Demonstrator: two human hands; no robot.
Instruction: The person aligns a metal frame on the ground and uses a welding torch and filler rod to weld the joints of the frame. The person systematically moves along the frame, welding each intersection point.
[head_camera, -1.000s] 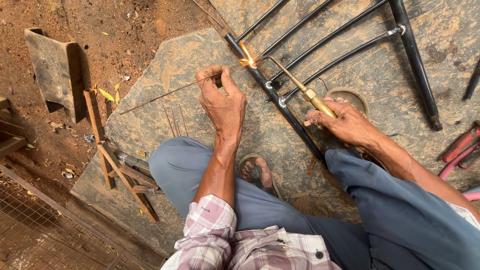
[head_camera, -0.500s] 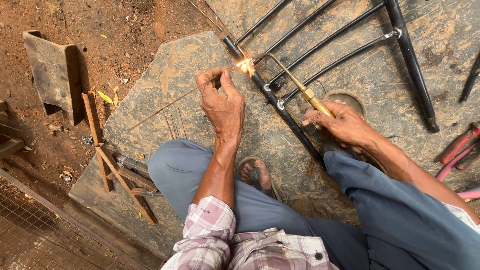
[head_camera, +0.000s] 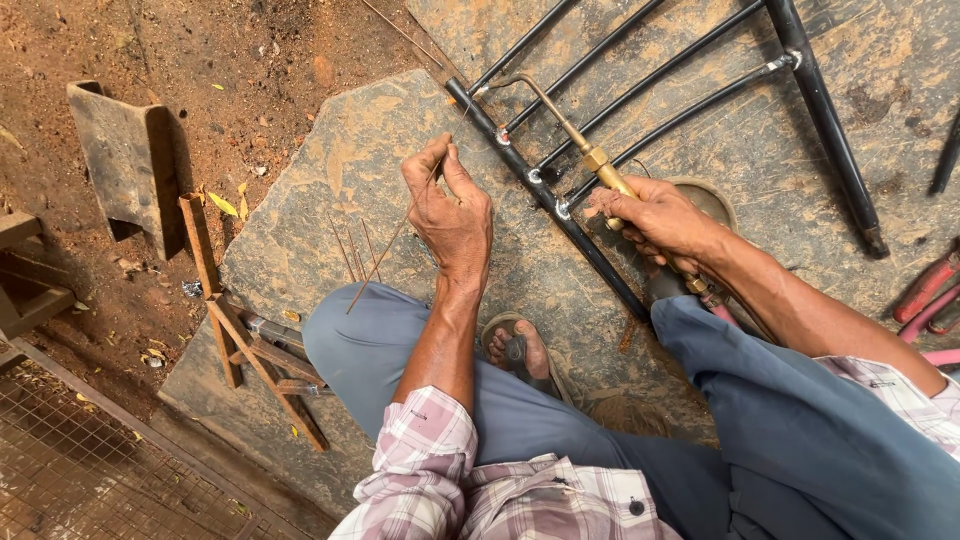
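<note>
My left hand (head_camera: 450, 205) pinches a thin filler rod (head_camera: 395, 240) that slants down to the left over the stone slab (head_camera: 320, 200). My right hand (head_camera: 655, 215) grips a brass gas torch (head_camera: 570, 135); its bent nozzle tip sits at the joint near the top end of a black metal bar (head_camera: 545, 190). Several curved black rods (head_camera: 640, 60) fan out from this bar to a second black bar (head_camera: 820, 110). No flame shows at the tip.
Rusty angle-iron pieces (head_camera: 240, 330) and a metal block (head_camera: 125, 160) lie left on the dirt. Spare thin rods (head_camera: 350, 250) rest on the slab. Red hoses (head_camera: 925, 290) lie at the right edge, wire mesh (head_camera: 90, 460) at lower left. My sandalled foot (head_camera: 520, 350) sits between my knees.
The bright flame at the joint has gone. My left hand has drawn the filler rod back from the joint; the torch tip stays near the bar's upper end.
</note>
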